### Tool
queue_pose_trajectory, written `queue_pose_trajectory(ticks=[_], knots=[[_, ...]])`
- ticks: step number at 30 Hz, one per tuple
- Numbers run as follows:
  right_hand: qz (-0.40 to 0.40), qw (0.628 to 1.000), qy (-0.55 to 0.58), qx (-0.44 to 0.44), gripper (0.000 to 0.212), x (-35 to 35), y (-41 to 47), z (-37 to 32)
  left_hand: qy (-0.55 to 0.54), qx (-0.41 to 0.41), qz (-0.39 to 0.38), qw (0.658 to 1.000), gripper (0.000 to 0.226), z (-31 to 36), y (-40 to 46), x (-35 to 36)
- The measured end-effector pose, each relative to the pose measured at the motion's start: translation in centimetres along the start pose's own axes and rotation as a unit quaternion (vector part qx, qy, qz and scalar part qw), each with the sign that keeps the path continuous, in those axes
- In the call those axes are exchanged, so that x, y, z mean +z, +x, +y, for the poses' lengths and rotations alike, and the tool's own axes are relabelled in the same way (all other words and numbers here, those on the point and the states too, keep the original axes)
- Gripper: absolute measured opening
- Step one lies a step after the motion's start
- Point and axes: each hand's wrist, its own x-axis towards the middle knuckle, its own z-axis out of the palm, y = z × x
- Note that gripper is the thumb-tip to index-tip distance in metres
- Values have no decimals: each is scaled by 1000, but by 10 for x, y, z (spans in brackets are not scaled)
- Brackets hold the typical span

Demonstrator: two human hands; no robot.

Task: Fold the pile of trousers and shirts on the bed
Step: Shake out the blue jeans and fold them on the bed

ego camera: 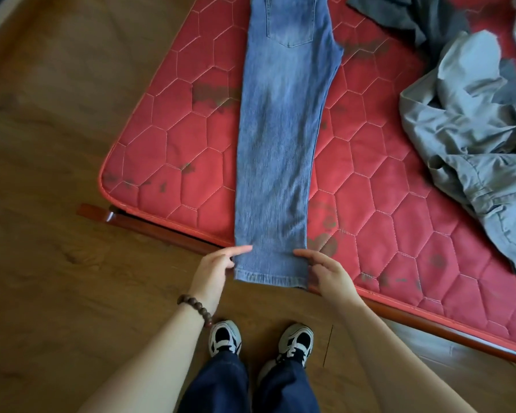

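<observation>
No brand, label or writing can be read anywhere in view. The blue jeans lie flat on the red quilted mattress, folded lengthwise with one leg on the other and a back pocket facing up, running from the far edge of the view down to the near edge of the mattress, where the hems hang just over the side. The left hand pinches the left corner of the hems, its forefinger stretched along the cloth and the other fingers curled beneath. The right hand grips the right corner the same way, forefinger laid over the denim, remaining fingers bent round the edge. A string of dark wooden beads circles the left wrist.

Toward the right side of the mattress lies a crumpled pile of grey trousers, well apart from the jeans, and a dark grey garment lies near the far right corner. Dark stains mark the mattress cover. A reddish wooden bed frame shows under the near edge, standing on a brown wooden floor. Below, the person's black-and-white sneakers and dark trouser legs appear.
</observation>
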Motion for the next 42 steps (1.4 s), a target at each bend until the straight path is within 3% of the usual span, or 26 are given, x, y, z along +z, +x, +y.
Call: queue_pose_trajectory(ticks=[2,5,10,13,16,18,20,22,26,30,33,35,37,42], knots=[[-21,999,-11,-27,54,-11,-3,-16,8,10,-28,1000,54,16,6,-10],[-5,997,-34,-73,38,-17,-1,-42,95,62,-34,993,48,46,14,-15],[59,988,-23,-140,22,-27,20,-89,187,184,60,963,16,94,38,-15],[55,982,-7,-180,24,-29,32,-115,153,198,35,968,15,123,55,-13],[106,970,-45,-212,6,-33,56,-134,90,205,39,974,18,152,74,-6],[141,961,-52,-234,8,-36,74,-145,74,224,61,970,20,167,90,3],[179,946,-74,-258,22,-38,93,-156,77,234,95,964,15,179,111,13],[206,936,-94,-271,20,-42,113,-164,100,245,140,954,7,189,134,22],[225,930,-96,-273,6,-49,160,-187,156,282,216,922,21,210,182,39],[253,913,-74,-311,12,-54,213,-217,154,310,235,908,32,237,242,43],[261,928,-69,-258,9,-60,266,-225,174,263,224,922,34,249,295,39],[196,969,-89,-117,34,-64,294,-212,205,130,188,952,39,234,322,33],[154,979,-128,-31,47,-66,311,-190,230,32,140,962,37,206,334,25],[163,975,-147,-26,41,-56,316,-171,261,46,106,958,27,170,330,20]])
